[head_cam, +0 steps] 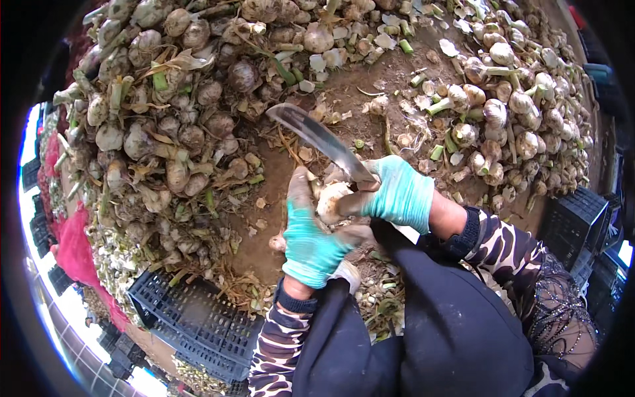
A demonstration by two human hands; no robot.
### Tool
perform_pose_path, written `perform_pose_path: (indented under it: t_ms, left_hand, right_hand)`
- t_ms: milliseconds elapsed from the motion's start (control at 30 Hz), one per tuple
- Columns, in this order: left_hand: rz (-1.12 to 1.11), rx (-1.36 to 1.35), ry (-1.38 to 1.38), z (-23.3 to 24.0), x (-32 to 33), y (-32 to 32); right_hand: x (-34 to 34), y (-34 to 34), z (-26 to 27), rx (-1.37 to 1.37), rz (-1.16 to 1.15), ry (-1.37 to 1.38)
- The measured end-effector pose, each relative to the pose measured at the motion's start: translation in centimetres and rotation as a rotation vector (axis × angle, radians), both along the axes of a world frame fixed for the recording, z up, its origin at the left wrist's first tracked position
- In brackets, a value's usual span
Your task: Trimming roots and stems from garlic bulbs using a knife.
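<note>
My left hand (315, 238), in a teal glove with soiled fingers, grips a garlic bulb (333, 201) from the left. My right hand (394, 193), gloved the same way, holds a curved steel knife (322, 141) whose blade points up and left over the bulb. The right thumb or a finger rests against the bulb's right side, and the knife's handle is mostly hidden in the hand. The blade and fingers are slightly blurred. Below the hands, cut stems and peelings lie between the dark-clad legs.
A heap of untrimmed garlic (163, 134) rises at the left, and more bulbs (521, 109) lie at the right. Black plastic crates (198, 317) stand at lower left and right (578, 213). Red mesh (79, 253) hangs at the far left. Trimmings litter the ground.
</note>
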State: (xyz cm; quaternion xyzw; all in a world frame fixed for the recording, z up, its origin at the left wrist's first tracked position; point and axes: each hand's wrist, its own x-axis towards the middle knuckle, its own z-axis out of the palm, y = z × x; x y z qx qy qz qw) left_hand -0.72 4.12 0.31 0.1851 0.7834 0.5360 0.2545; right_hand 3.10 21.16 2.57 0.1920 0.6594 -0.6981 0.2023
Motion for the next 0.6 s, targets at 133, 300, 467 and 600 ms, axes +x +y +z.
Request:
perform_pose_path:
  t_ms: [133,300,467,600]
  left_hand:
    - [0.231,0.465,-0.876,0.8,-1.3,-1.2]
    - [0.177,-0.06,-0.419,1.8,-0.8,-0.3]
    - [0.035,0.005,0.038,1.1,-0.9,-2.1]
    - [0.066,0.258,-0.321,3.7,-1.7,1.1]
  right_hand:
    - [0.2,0.0,0.1,0.219,0.155,0.412]
    - [0.5,-0.1,-0.5,0.624,0.202,0.343]
    - [0.9,3.4,-7.0,0.871,0.493,-0.179]
    - [5.7,5.5,-10.7,0.58,-0.178,0.046]
